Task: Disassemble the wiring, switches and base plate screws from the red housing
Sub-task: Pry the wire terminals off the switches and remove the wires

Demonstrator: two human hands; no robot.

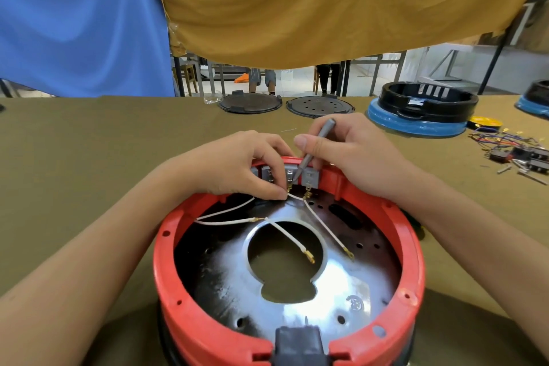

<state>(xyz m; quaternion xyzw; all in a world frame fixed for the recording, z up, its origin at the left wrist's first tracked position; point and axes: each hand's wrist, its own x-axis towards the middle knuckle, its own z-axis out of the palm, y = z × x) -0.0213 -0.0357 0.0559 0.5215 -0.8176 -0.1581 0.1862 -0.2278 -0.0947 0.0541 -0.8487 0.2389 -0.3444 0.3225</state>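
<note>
left grip (237, 166) pinches white wire (294, 196); right grip (350, 154) holds grey tool (312, 148) at red housing (178, 246)

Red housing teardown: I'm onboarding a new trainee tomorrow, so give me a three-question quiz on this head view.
1. True or false: the right hand holds a grey screwdriver with its tip at the grey switches on the far wall of the red housing.
2. What does the left hand pinch? A) a white wire at its terminal B) a screw C) a black lid
3. Fill in: removed wires and switches lie on the table to the person's ____.

Key: 1 true; 2 A; 3 right.
</note>
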